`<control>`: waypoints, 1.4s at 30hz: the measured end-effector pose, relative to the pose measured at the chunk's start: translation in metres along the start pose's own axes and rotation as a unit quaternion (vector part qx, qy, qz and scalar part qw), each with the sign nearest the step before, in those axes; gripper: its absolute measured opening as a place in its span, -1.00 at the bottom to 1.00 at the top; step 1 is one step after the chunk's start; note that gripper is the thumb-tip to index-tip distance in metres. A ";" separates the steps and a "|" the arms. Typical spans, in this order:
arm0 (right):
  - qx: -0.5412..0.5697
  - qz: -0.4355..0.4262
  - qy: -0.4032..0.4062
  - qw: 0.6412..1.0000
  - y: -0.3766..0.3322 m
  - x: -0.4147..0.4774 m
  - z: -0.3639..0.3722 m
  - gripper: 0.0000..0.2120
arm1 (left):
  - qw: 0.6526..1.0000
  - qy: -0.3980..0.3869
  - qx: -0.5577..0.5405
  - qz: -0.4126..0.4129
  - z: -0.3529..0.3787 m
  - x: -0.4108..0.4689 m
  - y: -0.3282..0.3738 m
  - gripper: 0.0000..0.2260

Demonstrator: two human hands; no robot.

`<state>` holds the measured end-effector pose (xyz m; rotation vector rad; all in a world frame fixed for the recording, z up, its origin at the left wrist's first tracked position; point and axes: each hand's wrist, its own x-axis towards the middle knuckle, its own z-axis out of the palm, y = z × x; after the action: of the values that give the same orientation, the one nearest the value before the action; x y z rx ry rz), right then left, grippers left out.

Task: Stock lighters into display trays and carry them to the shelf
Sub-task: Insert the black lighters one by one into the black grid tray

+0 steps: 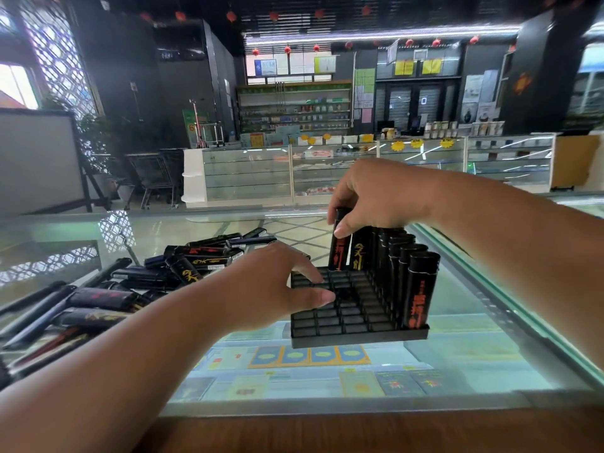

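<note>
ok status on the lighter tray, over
Right hand pinches lighter, seating it in tray, far row. Left hand rests on tray. Loose lighters piled left, nothing blocking.

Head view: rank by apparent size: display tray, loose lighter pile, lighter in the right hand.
1. loose lighter pile, sprawls widest
2. display tray
3. lighter pinched by the right hand, clearly smallest
Part of the pile lies nearer the camera, but the order seems safe.

Glass countertop [474,338] (printed cards [307,356] beneath), display cases [248,174] beyond.

Shop — glass counters [327,171]; stocked shelves [294,109]
</note>
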<state>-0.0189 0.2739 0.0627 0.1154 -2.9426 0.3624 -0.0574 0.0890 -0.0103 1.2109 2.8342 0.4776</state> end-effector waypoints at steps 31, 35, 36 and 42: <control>-0.200 -0.064 0.181 0.961 -0.054 -0.080 0.011 -0.54 | 0.959 0.220 0.173 0.041 -0.055 -0.014 -0.004 -0.74; -0.176 -0.087 0.168 0.966 -0.070 -0.086 0.030 -0.55 | 0.963 0.214 0.164 0.027 -0.062 -0.050 -0.021 -0.75; -0.173 -0.097 0.164 0.966 -0.073 -0.087 0.036 -0.55 | 0.964 0.214 0.154 0.023 -0.061 -0.062 -0.026 -0.76; -0.172 -0.156 0.118 0.965 -0.097 -0.083 0.064 -0.53 | 0.976 0.176 0.125 -0.033 -0.038 -0.146 -0.057 -0.49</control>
<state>0.0620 0.1691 0.0091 0.4470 -2.6427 -0.1704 -0.0009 -0.0619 -0.0048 1.1632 3.3097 0.3724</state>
